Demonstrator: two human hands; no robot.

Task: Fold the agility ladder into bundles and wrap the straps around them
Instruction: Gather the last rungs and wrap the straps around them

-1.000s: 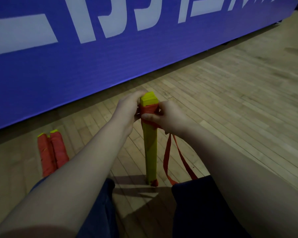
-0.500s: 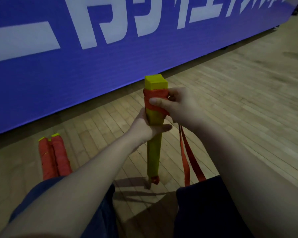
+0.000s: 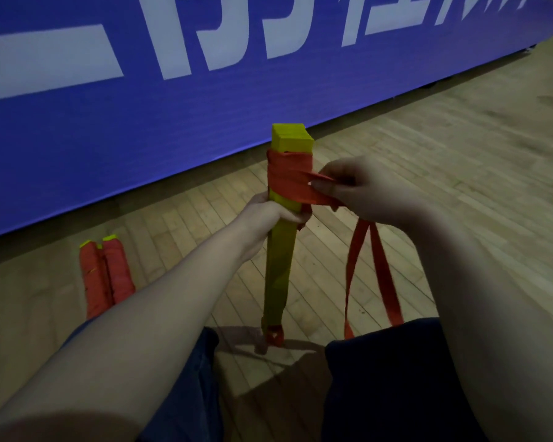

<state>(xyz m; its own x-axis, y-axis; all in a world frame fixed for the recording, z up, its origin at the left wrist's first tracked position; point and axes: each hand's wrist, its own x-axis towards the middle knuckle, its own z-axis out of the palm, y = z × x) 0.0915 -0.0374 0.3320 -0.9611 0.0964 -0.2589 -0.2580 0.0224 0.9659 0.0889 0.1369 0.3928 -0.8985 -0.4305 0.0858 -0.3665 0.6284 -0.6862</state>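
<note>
Since half a second ago the right hand (image 3: 358, 189) has come off the front of the yellow bundle (image 3: 276, 266) to its right side, and the red band is wider. The bundle stands upright, foot at the floor (image 3: 460, 186). The left hand (image 3: 268, 212) grips it just below the wraps. The right hand pinches the strap (image 3: 355, 266) taut beside them, slack hanging. The next turn likely passes behind. Two wrapped bundles (image 3: 106, 275) lie left of it.
</note>
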